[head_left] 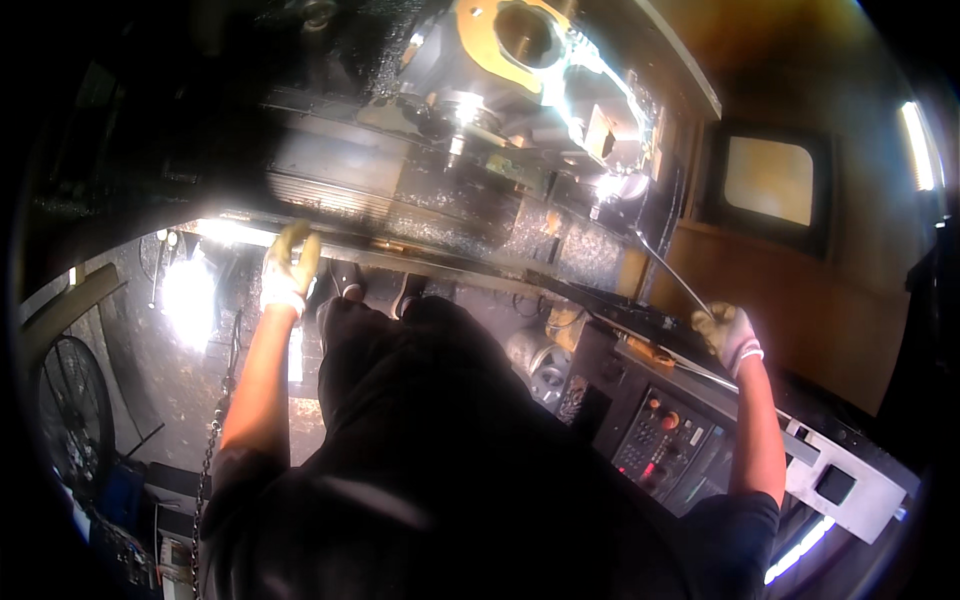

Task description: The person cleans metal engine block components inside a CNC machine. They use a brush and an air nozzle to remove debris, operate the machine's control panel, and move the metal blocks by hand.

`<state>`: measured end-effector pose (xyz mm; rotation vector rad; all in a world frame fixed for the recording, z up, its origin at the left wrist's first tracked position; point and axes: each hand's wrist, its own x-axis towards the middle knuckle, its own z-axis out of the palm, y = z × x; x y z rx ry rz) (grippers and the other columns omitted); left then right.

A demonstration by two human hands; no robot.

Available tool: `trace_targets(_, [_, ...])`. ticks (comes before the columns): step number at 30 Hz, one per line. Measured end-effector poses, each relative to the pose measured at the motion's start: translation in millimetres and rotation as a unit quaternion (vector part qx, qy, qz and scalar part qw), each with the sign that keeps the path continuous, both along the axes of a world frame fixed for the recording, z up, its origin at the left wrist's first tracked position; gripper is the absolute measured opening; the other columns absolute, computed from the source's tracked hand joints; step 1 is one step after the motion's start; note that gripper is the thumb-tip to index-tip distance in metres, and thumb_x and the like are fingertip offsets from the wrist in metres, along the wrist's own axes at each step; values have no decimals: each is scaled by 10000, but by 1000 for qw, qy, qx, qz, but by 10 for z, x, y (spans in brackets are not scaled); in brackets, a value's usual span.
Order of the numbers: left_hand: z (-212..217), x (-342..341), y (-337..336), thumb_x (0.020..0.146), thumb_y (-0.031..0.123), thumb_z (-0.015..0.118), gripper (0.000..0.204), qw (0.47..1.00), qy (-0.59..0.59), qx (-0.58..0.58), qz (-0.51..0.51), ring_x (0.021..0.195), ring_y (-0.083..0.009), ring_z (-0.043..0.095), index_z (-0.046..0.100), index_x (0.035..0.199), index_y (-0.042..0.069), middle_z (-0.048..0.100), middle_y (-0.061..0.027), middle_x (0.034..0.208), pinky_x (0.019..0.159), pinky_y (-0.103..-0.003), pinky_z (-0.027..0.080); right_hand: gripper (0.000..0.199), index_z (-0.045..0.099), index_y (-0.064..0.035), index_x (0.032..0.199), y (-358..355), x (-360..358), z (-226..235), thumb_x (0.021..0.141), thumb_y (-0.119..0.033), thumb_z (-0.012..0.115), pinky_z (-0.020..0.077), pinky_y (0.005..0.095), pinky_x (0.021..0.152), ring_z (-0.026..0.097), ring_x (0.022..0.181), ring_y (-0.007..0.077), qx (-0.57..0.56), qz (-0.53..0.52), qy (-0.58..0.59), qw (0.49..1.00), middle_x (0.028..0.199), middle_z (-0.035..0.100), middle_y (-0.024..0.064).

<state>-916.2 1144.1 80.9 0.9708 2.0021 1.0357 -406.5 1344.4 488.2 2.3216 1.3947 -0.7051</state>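
My right hand (727,335), in a yellow and white work glove, is closed around the near end of a thin metal rod (672,270). The rod slants up and left into the machine, its far end close to a large metal casting (500,75) with a round bore and a bright, shiny face. What tips the rod is lost in glare. On the left, my gloved left hand (290,265) grips the machine's front edge (370,246), its fingers bent at the rim. The casting stands beyond both hands, above a wet, chip-strewn machine bed (345,165).
A control panel (660,440) with buttons and a red knob stands below my right arm. A chain (212,430) hangs beside my left arm, with a spoked wheel (75,400) farther left. A brown panel with a window (770,180) bounds the right side.
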Motion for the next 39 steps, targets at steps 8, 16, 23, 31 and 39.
trace_targets(8, [1930, 374, 1726, 815, 215, 735, 488, 840, 257, 457, -138, 1172, -393, 590, 623, 1261, 53, 625, -190, 1255, 1009, -491, 457, 173, 614, -34, 756, 240, 99, -499, 893, -99, 698, 474, 255, 570, 539, 644, 86, 38, 188, 31, 981, 719, 612, -16])
trace_targets(16, [2229, 991, 2217, 816, 408, 709, 524, 813, 420, 324, -240, 1329, -285, 470, 629, 1270, 161, 555, -62, 1387, 1126, -518, 310, 227, 561, 38, 1027, 810, 1540, -1913, 1016, -116, 395, 499, 291, 499, 604, 627, 210, -11, -370, 257, 893, 849, 639, 154])
trace_targets(23, [1977, 988, 2346, 806, 306, 716, 423, 806, 442, 346, -190, 1225, -260, 537, 640, 1207, 194, 592, -35, 1305, 1062, -506, 377, 286, 662, 38, 1027, 585, 1195, -1875, 996, -125, 429, 424, 239, 492, 560, 588, 136, -106, -213, 208, 949, 814, 657, 70])
trace_targets(31, [1831, 1026, 2490, 796, 171, 671, 276, 795, 446, 392, -123, 1148, -247, 590, 680, 1072, 173, 636, -34, 1235, 1001, -483, 441, 422, 622, 46, 1190, 455, -295, -635, 987, -314, 534, 539, 396, 773, 672, 975, 398, -231, 217, -119, 941, 1094, 658, 309])
trace_targets(39, [1822, 1024, 2496, 781, 193, 699, 353, 790, 429, 411, -153, 1116, -218, 603, 683, 1134, 195, 649, -19, 1205, 912, -440, 469, 399, 654, -10, 1190, 419, -878, -193, 937, -308, 576, 504, 415, 908, 634, 1049, 405, -195, 257, -185, 928, 1071, 677, 257])
